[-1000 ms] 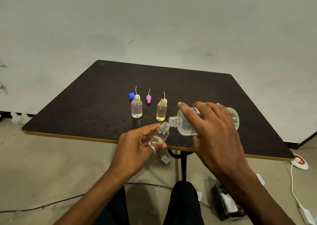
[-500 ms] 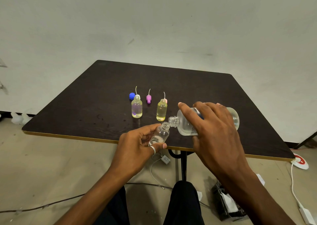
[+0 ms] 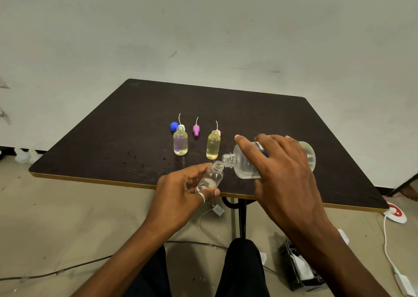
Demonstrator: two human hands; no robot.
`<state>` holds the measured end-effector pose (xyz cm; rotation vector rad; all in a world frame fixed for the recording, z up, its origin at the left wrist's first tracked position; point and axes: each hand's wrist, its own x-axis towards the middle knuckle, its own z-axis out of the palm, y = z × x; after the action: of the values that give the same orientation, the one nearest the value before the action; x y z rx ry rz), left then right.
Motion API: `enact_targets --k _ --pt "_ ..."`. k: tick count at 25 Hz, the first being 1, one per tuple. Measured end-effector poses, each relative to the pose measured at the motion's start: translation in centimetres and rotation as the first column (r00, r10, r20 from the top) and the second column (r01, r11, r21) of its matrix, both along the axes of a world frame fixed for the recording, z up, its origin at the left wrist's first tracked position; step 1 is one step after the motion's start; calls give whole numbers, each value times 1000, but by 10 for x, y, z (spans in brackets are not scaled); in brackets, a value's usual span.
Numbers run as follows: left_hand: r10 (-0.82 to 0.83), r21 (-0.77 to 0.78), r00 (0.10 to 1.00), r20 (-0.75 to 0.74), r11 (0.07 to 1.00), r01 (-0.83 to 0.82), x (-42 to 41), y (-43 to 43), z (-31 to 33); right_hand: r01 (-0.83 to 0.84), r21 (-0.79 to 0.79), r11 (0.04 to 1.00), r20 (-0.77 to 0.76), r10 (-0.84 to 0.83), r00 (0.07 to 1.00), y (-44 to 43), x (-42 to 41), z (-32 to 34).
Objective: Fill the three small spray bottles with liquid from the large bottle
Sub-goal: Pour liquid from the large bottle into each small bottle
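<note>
Right hand [image 3: 287, 174] grips large bottle [image 3: 244, 165], left hand [image 3: 181, 190] grips small bottle [image 3: 211, 176]; narrow necks, misalignment likely spills onto bench [image 3: 113, 138].

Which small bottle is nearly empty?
The clear bottle, held tilted in the left hand at the mouth of the large bottle. The yellow bottle and the purplish bottle stand full on the table.

A bare workroom: plain grey wall [image 3: 203, 25], concrete floor [image 3: 67, 217] strewn with cables [image 3: 56, 273] (one dark table [image 3: 226, 111]).
</note>
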<state>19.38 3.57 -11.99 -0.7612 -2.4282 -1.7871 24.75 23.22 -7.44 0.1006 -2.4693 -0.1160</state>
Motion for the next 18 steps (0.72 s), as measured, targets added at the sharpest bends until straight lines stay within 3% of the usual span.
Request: enact_targets --k 18 --pt "-3 2 1000 19 1000 3 0 1 -2 1 12 1000 10 -2 1000 1 1 -1"
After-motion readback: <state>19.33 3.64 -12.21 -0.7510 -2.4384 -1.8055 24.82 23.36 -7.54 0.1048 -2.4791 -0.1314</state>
